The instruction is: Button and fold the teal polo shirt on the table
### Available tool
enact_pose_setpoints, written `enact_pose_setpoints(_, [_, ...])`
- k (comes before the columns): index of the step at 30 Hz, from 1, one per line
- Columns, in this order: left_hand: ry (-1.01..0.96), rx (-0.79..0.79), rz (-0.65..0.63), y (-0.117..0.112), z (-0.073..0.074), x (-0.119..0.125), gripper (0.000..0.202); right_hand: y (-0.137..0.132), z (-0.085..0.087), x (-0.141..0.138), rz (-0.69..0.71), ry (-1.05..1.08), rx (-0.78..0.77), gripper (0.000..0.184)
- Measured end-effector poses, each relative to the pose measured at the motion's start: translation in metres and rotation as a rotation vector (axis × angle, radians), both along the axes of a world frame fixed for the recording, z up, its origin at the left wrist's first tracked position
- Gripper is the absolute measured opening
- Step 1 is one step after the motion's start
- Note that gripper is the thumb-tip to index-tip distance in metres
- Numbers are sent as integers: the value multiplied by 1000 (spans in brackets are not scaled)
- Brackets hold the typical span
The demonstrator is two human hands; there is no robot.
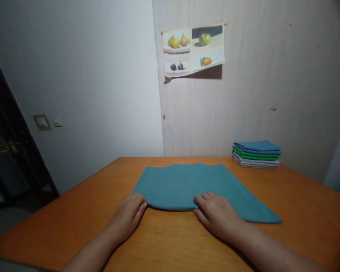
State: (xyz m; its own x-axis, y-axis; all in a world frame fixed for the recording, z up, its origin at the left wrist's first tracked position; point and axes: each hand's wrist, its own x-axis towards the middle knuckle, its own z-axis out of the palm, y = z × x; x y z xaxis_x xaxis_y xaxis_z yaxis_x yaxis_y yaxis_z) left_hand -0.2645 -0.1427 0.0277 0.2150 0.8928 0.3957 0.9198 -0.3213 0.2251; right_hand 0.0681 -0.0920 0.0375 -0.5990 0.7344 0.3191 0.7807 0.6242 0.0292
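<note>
A teal cloth [184,185] lies spread on the orange wooden table, with a folded edge toward me and one corner reaching out to the right. My left hand [132,211] is closed on its near left corner, the fingers pressed together over the edge. Farther right along the same edge, my right hand [215,213] pinches the cloth, its thumb below and fingers on top. Between the two hands the near edge sags slightly toward me. The undersides of both grips are hidden.
A stack of folded cloths [256,154], blue, green and grey checked, sits at the table's back right. The wooden table [170,241] meets a wall bearing a fruit poster [193,51]. A dark door [8,139] stands at the left.
</note>
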Motion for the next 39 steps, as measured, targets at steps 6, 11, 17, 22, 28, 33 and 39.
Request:
enact_pose_setpoints(6, [-28,21,9,0,1,2,30,-5,-1,-21,-46,0,8,27])
enact_pose_setpoints(11, [-29,17,3,0,1,2,30,-2,-2,-28,-59,-66,12,20])
enact_pose_setpoints(17, [11,5,6,-3,4,4,27,2,-3,-24,-107,-37,30,17])
enact_pose_setpoints(22, [28,-2,43,-6,7,7,20,0,-4,-27,-133,5,55,18])
enact_pose_setpoints(28, [87,90,28,-1,-2,2,20,1,-2,-30,-145,5,50,18])
enact_pose_setpoints(33, [99,137,31,4,-9,-1,28,2,0,-30,-147,5,15,15])
enact_pose_setpoints(39, [114,95,-21,15,-7,31,37,5,-1,-29,-158,41,13,16])
